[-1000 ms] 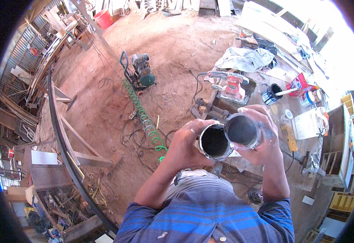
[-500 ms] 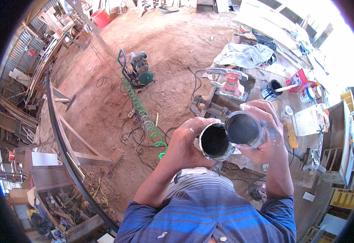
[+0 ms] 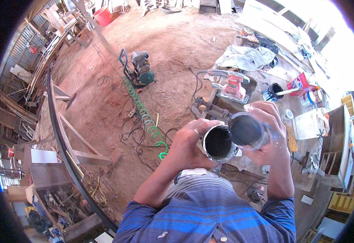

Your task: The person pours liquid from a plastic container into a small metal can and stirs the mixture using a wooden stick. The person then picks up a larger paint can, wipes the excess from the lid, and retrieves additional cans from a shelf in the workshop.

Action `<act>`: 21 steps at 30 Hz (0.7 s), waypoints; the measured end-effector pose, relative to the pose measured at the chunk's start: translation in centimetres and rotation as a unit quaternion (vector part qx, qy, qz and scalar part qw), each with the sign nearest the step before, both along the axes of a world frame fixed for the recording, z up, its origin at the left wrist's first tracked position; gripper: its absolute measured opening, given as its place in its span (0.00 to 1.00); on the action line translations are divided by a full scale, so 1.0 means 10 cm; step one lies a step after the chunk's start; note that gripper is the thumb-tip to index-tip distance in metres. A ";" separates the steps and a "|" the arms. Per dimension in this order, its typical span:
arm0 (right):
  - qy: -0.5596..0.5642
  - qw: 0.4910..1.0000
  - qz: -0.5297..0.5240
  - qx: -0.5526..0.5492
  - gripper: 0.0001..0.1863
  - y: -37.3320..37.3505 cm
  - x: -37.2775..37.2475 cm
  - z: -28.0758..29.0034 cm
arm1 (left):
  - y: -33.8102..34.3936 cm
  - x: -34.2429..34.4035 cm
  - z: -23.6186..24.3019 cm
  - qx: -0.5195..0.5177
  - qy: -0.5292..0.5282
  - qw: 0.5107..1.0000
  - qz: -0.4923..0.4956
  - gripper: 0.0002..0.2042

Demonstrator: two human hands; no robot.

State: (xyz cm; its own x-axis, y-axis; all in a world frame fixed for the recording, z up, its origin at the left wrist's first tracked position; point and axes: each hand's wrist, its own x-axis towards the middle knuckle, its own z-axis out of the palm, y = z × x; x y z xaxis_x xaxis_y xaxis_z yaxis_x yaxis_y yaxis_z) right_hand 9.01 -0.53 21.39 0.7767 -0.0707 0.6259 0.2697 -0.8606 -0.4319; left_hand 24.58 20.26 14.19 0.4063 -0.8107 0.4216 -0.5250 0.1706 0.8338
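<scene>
In front of my chest, my left hand (image 3: 187, 141) is wrapped round a round can (image 3: 206, 152) with a pale, paint-smeared rim and a dark inside. My right hand (image 3: 275, 135) grips a translucent plastic cup (image 3: 262, 141), its inside dark grey. The cup leans toward the can, and its edge overlaps the can's right rim. Whether anything runs between the two cannot be seen. White specks mark my fingers and the back of my right hand.
To the right, a workbench (image 3: 262, 87) carries a red sander (image 3: 234, 87), an open paint tin (image 3: 272, 93) with a stick, a red package (image 3: 302, 84) and a white container (image 3: 309, 123). A compressor (image 3: 142, 69) with a coiled green hose (image 3: 144, 115) stands on the earth floor. Wooden framing (image 3: 83, 137) lies left.
Both hands have shifted slightly to the right with the can and the cup. The cup looks a little more tilted toward the can. Both grips stay the same.
</scene>
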 end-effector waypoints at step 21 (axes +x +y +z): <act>0.004 1.000 0.000 -0.021 0.38 -0.04 0.03 0.03 | 0.00 0.02 -0.01 -0.009 -0.005 1.000 0.010 0.41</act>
State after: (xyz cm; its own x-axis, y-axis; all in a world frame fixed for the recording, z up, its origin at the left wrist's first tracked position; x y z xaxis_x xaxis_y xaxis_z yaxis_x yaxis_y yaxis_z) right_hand 9.29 -0.88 21.67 0.7822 -0.0440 0.6215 0.2668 -0.8778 -0.3980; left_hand 24.75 20.23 14.10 0.4176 -0.7951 0.4398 -0.5367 0.1748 0.8255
